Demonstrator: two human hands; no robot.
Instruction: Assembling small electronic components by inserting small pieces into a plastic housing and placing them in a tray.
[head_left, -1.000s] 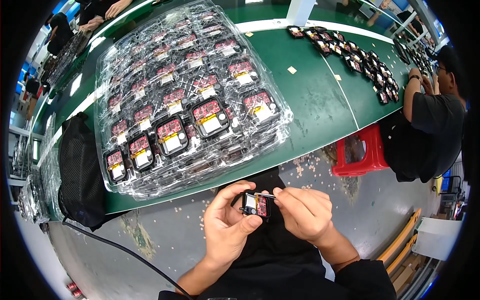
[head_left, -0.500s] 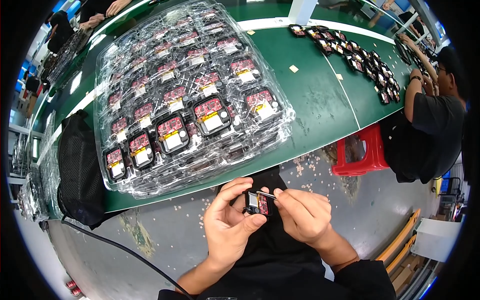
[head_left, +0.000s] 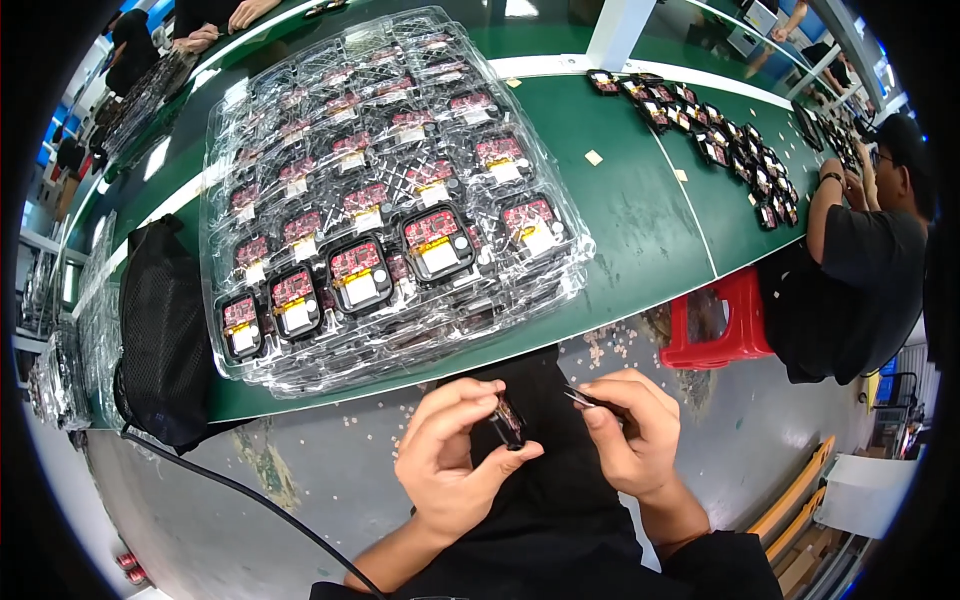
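Above my lap, my left hand (head_left: pixel 448 455) is closed on a small black device housing (head_left: pixel 509 420), pinched between thumb and fingers. The housing is tilted nearly edge-on, so little of the circuit board inside shows. To its right, my right hand (head_left: pixel 640 435) grips dark metal tweezers (head_left: pixel 577 396). Their tips point left toward the housing and stand apart from it. Beyond my hands, stacked clear plastic trays (head_left: pixel 420 347) on the green bench hold several similar black housings with red boards, yellow tape and white parts, such as the near one (head_left: pixel 438 243).
A black mesh bag (head_left: pixel 160 335) rests at the bench's left end, with a black cable (head_left: pixel 260 508) running below it. More housings (head_left: pixel 715 150) lie loose on the green bench (head_left: pixel 630 225) at right. A co-worker (head_left: pixel 850 260) sits there beside a red stool (head_left: pixel 715 322).
My right hand has drawn the tweezers rightward, off the housing. My left hand has turned the housing from face-up to nearly edge-on. The view has shifted slightly.
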